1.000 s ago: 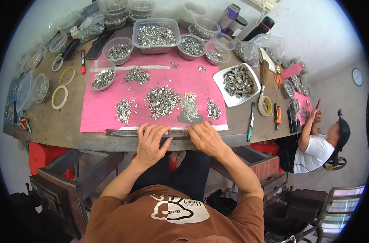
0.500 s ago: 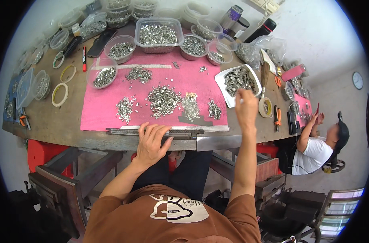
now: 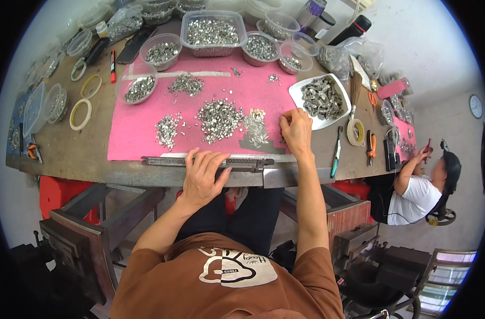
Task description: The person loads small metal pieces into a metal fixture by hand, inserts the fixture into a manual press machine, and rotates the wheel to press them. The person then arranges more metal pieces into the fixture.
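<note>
My left hand (image 3: 204,173) lies over a long narrow metal strip (image 3: 170,161) at the table's front edge, its fingers stretched out and thumb apart. Toward the right of the pink mat (image 3: 130,127), my right hand (image 3: 296,128) reaches down with bent fingers over a small pile of metal pieces. It covers most of that pile, and whatever the fingertips pinch is hidden. Left of it lie slim silvery pieces (image 3: 257,130), a larger heap of small shiny pieces (image 3: 219,120) and a smaller heap (image 3: 168,130). A white dish (image 3: 321,122) of dark metal parts stands just beyond the right hand.
Clear tubs of metal pieces, including a square tub (image 3: 213,50), line the back. Tape rolls (image 3: 80,115) and a red marker (image 3: 113,67) lie left. On the right are a toothbrush (image 3: 336,152), a brush (image 3: 356,90) and orange-handled pliers (image 3: 370,149). Another person (image 3: 412,194) sits farther right.
My right hand has moved down and left, from the white dish to the small pile on the mat. The toothbrush now shows beside my forearm. My left hand stays on the strip.
</note>
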The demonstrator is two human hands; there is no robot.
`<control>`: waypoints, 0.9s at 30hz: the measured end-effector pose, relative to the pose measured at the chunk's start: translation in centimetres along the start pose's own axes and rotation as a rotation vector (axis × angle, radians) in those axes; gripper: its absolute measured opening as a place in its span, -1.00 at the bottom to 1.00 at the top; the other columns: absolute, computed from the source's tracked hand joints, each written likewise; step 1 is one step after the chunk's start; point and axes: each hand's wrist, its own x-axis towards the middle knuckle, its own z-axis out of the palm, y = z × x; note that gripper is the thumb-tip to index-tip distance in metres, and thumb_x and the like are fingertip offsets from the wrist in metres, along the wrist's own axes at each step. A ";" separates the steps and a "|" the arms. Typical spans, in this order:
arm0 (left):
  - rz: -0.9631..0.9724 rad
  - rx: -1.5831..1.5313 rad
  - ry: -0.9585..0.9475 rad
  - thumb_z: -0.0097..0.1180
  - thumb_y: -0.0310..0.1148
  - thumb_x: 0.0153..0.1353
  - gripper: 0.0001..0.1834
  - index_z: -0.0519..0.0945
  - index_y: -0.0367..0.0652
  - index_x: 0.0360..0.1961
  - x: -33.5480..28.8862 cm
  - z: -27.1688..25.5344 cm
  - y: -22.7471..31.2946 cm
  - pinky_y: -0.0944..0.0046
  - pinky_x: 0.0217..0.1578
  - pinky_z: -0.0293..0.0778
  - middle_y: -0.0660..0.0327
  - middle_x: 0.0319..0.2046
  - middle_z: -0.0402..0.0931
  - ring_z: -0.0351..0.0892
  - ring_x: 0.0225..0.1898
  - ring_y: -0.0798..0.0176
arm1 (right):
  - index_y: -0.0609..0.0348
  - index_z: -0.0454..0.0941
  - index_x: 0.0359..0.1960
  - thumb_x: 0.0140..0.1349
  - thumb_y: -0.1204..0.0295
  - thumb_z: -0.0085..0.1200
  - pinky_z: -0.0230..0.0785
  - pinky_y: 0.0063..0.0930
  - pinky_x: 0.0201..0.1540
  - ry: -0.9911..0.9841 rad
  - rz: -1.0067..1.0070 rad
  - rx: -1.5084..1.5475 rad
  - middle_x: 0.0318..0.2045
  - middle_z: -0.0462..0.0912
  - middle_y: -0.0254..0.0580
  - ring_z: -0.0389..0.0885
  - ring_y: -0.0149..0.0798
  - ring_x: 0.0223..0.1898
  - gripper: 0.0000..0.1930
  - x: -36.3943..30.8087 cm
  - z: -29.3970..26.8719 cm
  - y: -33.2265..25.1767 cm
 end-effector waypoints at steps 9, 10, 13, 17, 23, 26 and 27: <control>0.007 0.024 0.004 0.34 -0.37 0.18 -0.57 0.57 -0.12 0.08 0.0 0.1 -0.3 -0.10 0.24 0.22 0.22 -0.10 0.60 0.56 -0.03 0.15 | 0.32 0.63 -0.33 0.13 0.65 0.29 0.49 -0.42 -0.16 -0.123 -0.036 0.590 -0.30 0.67 -0.14 0.64 -0.26 -0.28 -0.90 -6.8 -4.0 -6.6; 0.008 0.023 0.002 0.34 -0.37 0.18 -0.57 0.57 -0.12 0.08 0.0 0.2 -0.3 -0.10 0.24 0.22 0.22 -0.10 0.60 0.56 -0.03 0.15 | 0.29 0.63 -0.32 0.09 0.66 0.33 0.49 -0.38 -0.13 -0.131 -0.035 0.606 -0.29 0.67 -0.14 0.64 -0.21 -0.25 -0.86 -7.5 -3.6 -7.1; 0.015 0.020 0.000 0.33 -0.37 0.19 -0.58 0.57 -0.13 0.08 0.1 0.2 -0.3 -0.10 0.24 0.22 0.21 -0.10 0.60 0.56 -0.02 0.15 | 0.20 0.60 -0.33 0.05 0.62 0.35 0.37 -0.24 -0.10 -0.095 -0.139 0.550 -0.28 0.64 -0.16 0.58 -0.07 -0.21 -0.82 -8.4 -3.0 -8.1; 0.022 0.018 0.006 0.32 -0.36 0.19 -0.58 0.57 -0.13 0.09 -0.1 0.2 -0.2 -0.10 0.25 0.21 0.21 -0.09 0.61 0.56 -0.02 0.14 | 0.22 0.63 -0.32 0.05 0.63 0.35 0.39 -0.26 -0.12 -0.053 -0.223 0.433 -0.29 0.65 -0.16 0.58 -0.08 -0.22 -0.83 -8.7 -2.8 -8.4; 0.003 0.000 0.011 0.34 -0.39 0.17 -0.59 0.59 -0.14 0.06 -0.4 0.3 -0.3 -0.10 0.26 0.17 0.17 -0.08 0.62 0.57 0.00 0.09 | 0.17 0.63 -0.25 0.04 0.59 0.35 0.38 -0.23 -0.08 0.048 -0.407 0.240 -0.24 0.63 -0.21 0.58 -0.09 -0.17 -0.78 -9.6 -2.4 -8.6; 0.024 0.026 0.004 0.34 -0.37 0.19 -0.57 0.57 -0.13 0.09 -0.2 0.2 -0.2 -0.10 0.25 0.21 0.20 -0.08 0.61 0.56 -0.02 0.14 | 0.16 0.65 -0.18 0.03 0.57 0.36 0.39 -0.20 -0.03 0.063 -0.451 0.176 -0.15 0.64 -0.21 0.59 -0.07 -0.10 -0.72 -10.3 -2.2 -8.1; 0.027 0.024 0.009 0.34 -0.37 0.19 -0.57 0.57 -0.13 0.09 -0.1 0.2 -0.2 -0.10 0.25 0.21 0.20 -0.08 0.61 0.56 -0.02 0.14 | 0.16 0.65 -0.16 0.02 0.56 0.37 0.40 -0.19 -0.02 0.082 -0.487 0.131 -0.11 0.64 -0.20 0.59 -0.06 -0.08 -0.70 -10.6 -2.2 -8.0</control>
